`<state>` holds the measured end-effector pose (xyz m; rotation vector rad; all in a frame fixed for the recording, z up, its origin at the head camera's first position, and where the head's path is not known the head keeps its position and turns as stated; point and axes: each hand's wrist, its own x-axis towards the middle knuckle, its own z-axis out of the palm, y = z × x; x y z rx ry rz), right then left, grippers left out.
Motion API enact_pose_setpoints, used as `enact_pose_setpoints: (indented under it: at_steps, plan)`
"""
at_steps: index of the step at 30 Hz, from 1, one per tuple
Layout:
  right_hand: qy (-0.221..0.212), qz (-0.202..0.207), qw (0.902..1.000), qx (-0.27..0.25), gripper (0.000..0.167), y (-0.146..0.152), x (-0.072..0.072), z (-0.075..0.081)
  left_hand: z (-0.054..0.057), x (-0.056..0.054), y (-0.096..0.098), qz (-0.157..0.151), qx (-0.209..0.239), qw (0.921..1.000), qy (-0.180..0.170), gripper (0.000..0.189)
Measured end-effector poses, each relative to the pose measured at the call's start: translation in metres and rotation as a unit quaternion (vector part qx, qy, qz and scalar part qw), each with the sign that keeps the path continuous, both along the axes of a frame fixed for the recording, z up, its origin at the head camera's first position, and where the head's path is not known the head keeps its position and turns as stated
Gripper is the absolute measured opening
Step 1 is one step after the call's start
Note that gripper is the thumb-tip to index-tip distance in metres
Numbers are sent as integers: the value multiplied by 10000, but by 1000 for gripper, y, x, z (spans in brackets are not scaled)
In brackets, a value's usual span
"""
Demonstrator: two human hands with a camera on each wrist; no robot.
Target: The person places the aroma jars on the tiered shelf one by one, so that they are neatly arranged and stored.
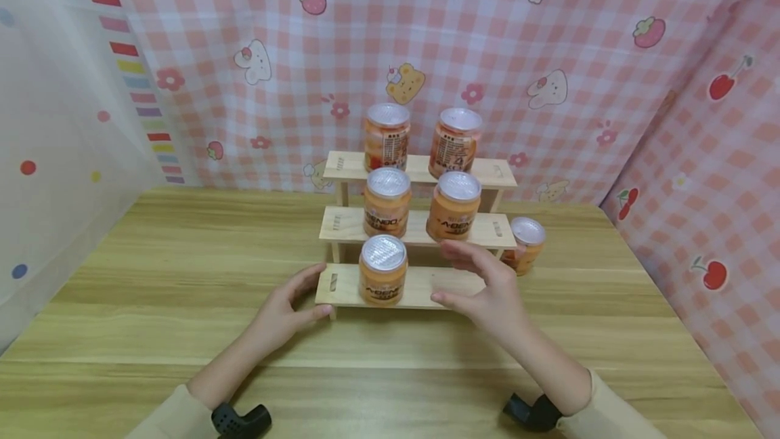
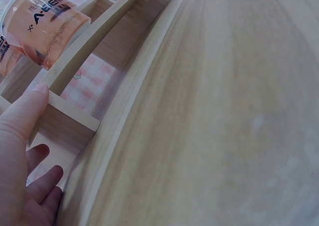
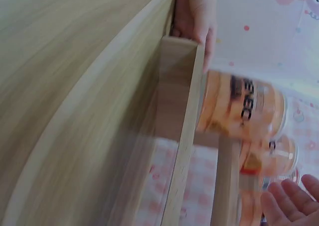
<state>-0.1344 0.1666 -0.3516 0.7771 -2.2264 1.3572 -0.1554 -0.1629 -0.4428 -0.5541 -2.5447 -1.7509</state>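
A three-step wooden display stand (image 1: 420, 283) bears cans with silver lids and orange contents. My left hand (image 1: 282, 310) holds the left end of its bottom step, thumb at the front corner and fingers toward the back. Beside that hand, a can (image 1: 382, 273) stands upright on the bottom step. My right hand (image 1: 490, 290) is over the right part of this step, thumb and fingers spread with nothing between them. Two cans, one on the left (image 1: 387, 205) and one on the right (image 1: 454, 208), stand on the middle step, the right one just beyond my right fingertips.
Two more cans, a left one (image 1: 387, 139) and a right one (image 1: 456, 144), stand on the top step. Another can (image 1: 527, 242) is on the wooden table (image 1: 183, 276), right of the stand and partly hidden. A pink checked cloth (image 1: 274, 120) hangs behind.
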Motion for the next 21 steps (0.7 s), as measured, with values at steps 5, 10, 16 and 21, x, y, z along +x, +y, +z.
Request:
enact_pose_setpoints:
  at_steps: [5,10,16,21]
  plan:
    - [202,-10,9998,-83,68,25,-1,-2,-1,0,-1,15,-8,10000,-4,71]
    - [133,-257,9995,-84,69,50,-4,-2,0,1,-1,14,6,10000,1,70]
    - [184,-431,9989,-55,68,81,-16,-2,0,0,-1,25,2,10000,-31,71]
    - [34,-859,9963,4,64,104,-28,-4,0,0,0,-26,51,10000,-26,70]
